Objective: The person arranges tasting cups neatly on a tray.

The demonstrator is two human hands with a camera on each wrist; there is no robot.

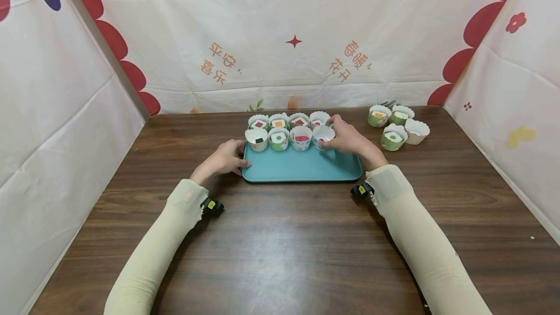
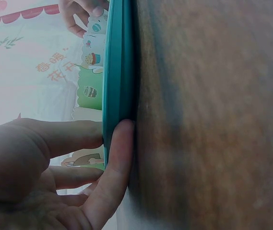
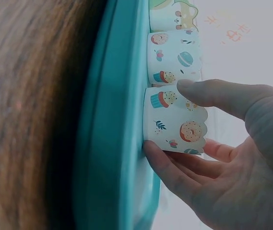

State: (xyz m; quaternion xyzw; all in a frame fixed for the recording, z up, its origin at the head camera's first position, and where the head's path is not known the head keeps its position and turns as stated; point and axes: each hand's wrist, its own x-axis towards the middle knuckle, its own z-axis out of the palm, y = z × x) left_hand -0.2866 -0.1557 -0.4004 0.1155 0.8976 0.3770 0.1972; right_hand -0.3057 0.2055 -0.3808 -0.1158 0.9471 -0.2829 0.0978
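A teal tray [image 1: 302, 168] lies on the table, carrying paper cupcake cups in two rows along its far half. My left hand [image 1: 225, 157] grips the tray's left rim, with fingers on either side of the edge in the left wrist view. At the right end of the front row, my right hand [image 1: 348, 138] holds a white paper cup [image 3: 172, 120] printed with cakes and cookies. Its thumb lies on one side and its fingers on the other. The cup stands upright on the tray, beside a matching cup [image 3: 174, 56]. Small colored pieces show inside the cups.
Several more paper cups, including a green one [image 1: 392, 138] and a cream one [image 1: 416, 131], stand on the table at the back right. The brown wooden table [image 1: 271, 247] extends toward me. A printed white cloth [image 1: 280, 52] hangs behind and at both sides.
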